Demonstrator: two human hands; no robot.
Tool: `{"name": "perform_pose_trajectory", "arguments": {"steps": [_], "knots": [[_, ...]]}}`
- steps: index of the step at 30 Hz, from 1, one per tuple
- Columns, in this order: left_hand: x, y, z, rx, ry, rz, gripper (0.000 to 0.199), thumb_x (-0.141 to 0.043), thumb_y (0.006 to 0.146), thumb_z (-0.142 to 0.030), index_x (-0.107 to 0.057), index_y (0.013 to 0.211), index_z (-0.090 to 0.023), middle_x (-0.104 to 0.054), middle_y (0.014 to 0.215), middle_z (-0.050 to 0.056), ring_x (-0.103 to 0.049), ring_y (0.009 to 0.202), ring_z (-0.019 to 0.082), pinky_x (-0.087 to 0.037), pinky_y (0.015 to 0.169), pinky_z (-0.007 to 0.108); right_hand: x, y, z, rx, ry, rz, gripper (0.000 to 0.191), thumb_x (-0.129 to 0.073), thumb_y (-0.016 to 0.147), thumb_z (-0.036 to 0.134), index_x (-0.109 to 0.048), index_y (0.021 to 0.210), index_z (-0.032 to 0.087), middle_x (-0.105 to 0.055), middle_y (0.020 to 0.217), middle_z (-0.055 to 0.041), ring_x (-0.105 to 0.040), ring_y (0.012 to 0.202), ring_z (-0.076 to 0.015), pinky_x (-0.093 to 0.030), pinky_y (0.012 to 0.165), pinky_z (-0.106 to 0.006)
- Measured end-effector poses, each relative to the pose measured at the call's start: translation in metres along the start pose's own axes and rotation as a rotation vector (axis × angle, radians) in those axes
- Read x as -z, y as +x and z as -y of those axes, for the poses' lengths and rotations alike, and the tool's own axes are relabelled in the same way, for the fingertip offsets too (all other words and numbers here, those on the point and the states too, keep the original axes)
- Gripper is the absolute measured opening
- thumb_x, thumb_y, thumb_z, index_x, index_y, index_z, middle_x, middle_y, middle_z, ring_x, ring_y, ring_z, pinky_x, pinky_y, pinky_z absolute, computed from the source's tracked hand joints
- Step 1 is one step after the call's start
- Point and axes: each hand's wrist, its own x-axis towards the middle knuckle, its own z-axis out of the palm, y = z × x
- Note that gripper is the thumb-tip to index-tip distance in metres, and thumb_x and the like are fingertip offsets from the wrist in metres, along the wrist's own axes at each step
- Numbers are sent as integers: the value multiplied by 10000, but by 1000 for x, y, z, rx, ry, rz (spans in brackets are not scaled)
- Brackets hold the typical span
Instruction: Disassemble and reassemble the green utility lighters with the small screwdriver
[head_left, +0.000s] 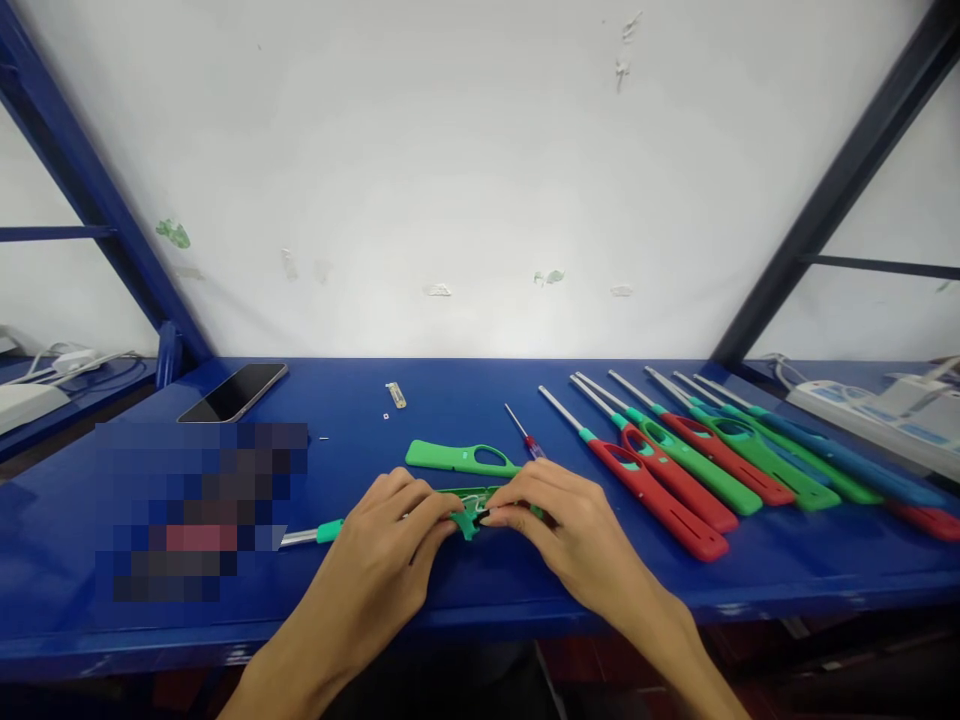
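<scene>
An opened green lighter body (472, 495) lies on the blue table, its metal tube (300, 538) with a teal collar pointing left. My left hand (394, 530) pinches a teal piece (468, 522) at the body's middle. From the right, my right hand (559, 510) has thumb and forefinger closed on a small black part (482, 516) beside that teal piece. Just behind the hands lies a loose green casing half (457, 458). A small screwdriver (534, 446) with a red and clear handle rests behind my right hand. My fingers hide much of the lighter's inside.
Several red, green and blue long lighters (667, 495) lie in a slanted row on the right. A phone (236, 391) is at the back left, near a small clear-and-metal part (397, 395). A power strip (862, 415) stands at far right. A blurred patch covers the left.
</scene>
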Motion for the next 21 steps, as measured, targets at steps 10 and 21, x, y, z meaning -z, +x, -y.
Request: {"name": "perform_pose_trajectory", "arguments": {"steps": [10, 21], "knots": [[-2, -4, 2, -16, 52, 33, 276, -537, 991, 28, -641, 1121, -192, -658, 944, 30, -489, 850, 209, -432, 773, 353, 2, 0, 0, 4, 17, 58, 107, -686, 1007, 206, -711, 907, 237, -732, 883, 42, -661, 825, -122, -467, 777, -234], [0, 0, 6, -10, 106, -22, 304, -490, 1002, 20, -676, 1122, -188, -697, 964, 34, -534, 818, 194, -486, 748, 321, 2, -1, -1, 20, -76, 71, 84, -679, 1013, 241, -716, 938, 237, -753, 912, 24, -647, 842, -153, -470, 771, -283]]}}
